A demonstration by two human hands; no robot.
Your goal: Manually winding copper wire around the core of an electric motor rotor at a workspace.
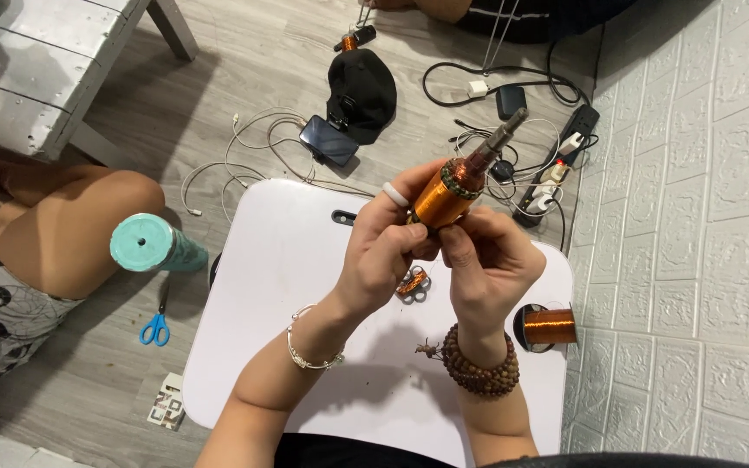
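Copper-wound motor armature (450, 192) was held above the far edge of the white lap table (262, 295), its long axis tilted up and away from the person toward the right, with the bare metal shaft (504, 132) at the far, upper end. Left hand (383, 251) was closed around the armature's near end from the left side, a white ring showing on one raised finger. Right hand (489, 260) pinched at the same lower end from below and to the right, fingers curled tight against the winding. Both hands met at that end, so neither was clearly nearer. On the table just below the hands lay a small copper coil piece (412, 283). A spool of copper wire (546, 327) sat at the table's right edge, well apart from the armature.
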